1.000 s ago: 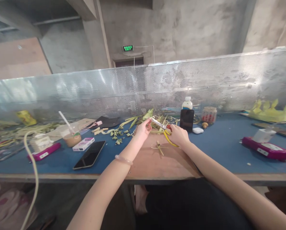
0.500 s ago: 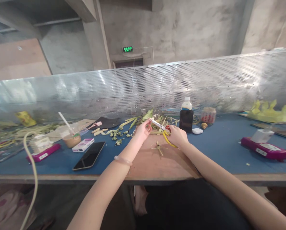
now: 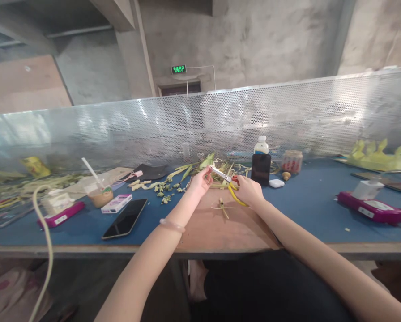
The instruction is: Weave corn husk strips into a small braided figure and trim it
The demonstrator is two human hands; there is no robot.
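My right hand (image 3: pixel 249 191) is closed around scissors (image 3: pixel 223 175) with silver blades; a yellow handle loop hangs below my fingers and a bit of red shows beside them. The blades point left, towards the fingertips of my left hand (image 3: pixel 201 182). Those fingers are pinched together at the blade tips, and what lies between them is too small to make out. A small knotted figure of dry plant strips (image 3: pixel 222 206) rests on the brown board (image 3: pixel 230 230) below the hands. Behind them is a heap of pale green plant strips (image 3: pixel 205 162).
On the left stand a drink cup with a straw (image 3: pixel 100 195), a small box (image 3: pixel 117 203) and a phone (image 3: pixel 125 218). An upright phone (image 3: pixel 261 169), a white case (image 3: pixel 276 183) and a jar (image 3: pixel 292 162) are to the right. Magenta devices (image 3: pixel 371 209) sit farther out. A perforated metal screen (image 3: pixel 153 129) closes the back.
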